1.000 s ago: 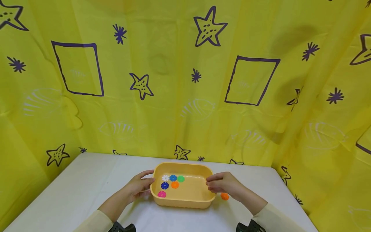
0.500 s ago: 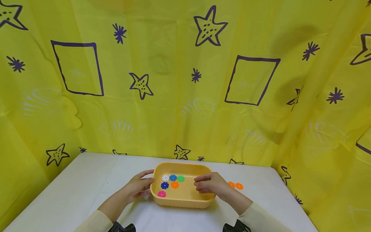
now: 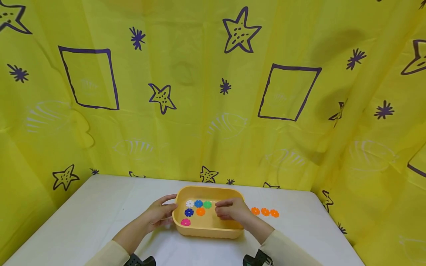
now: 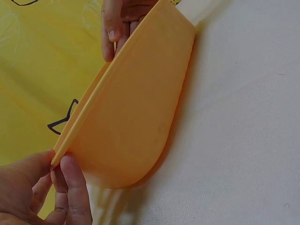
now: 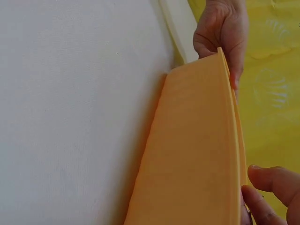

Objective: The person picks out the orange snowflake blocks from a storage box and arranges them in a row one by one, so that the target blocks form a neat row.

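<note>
A yellow-orange plastic tray (image 3: pixel 209 233) stands on the white table. My left hand (image 3: pixel 159 213) grips its left end, thumb at the rim and fingers against the outer wall, as the left wrist view shows. My right hand (image 3: pixel 231 210) hovers over the tray's right half, fingers loosely bent and nothing visible between them. Inside lie small notched plastic discs: a white disc (image 3: pixel 189 203), a light blue disc (image 3: pixel 198 203), a green disc (image 3: pixel 207 204), a dark blue disc (image 3: pixel 189 212), an orange disc (image 3: pixel 200 211) and a pink disc (image 3: pixel 185 222).
Right of the tray, three more orange discs lie in a row on the table (image 3: pixel 149 188), the middle orange disc (image 3: pixel 265 211) among them. My right forearm covers part of the tabletop there. A yellow patterned curtain (image 3: pixel 193 136) hangs behind and along both sides.
My right hand has moved left from the tray's right rim to above its inside, uncovering the row of orange discs. The lower orange disc seen earlier is now behind my forearm. Left hand and tray stay still.
</note>
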Available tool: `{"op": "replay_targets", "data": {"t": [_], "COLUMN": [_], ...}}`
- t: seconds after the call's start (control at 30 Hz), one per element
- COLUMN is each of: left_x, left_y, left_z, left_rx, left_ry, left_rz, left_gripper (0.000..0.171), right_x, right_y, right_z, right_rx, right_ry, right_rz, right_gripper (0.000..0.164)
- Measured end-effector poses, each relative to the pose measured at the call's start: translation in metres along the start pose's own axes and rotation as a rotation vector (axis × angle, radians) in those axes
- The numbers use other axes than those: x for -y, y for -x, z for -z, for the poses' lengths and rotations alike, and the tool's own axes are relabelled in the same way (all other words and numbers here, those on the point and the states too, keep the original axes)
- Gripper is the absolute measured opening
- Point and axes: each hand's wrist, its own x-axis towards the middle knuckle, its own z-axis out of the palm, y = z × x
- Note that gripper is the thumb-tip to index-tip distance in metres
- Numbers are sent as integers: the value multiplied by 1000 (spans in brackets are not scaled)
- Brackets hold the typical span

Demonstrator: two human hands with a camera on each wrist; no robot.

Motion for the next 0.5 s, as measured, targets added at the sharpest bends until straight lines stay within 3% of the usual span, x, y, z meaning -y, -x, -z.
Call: {"op": "replay_targets", "data": {"t": [0.5], "left_x": [1], "left_y": [-1], "left_z": [0], "left_rx": [5], "left_ry": [3], "left_rz": [3], "left_gripper": [52], "right_x": [-4], "right_y": [-17], "right_z": [-23], "right_rx": [-32], "right_ry": [-12], "right_rz": [21], "right_gripper": [30]}}
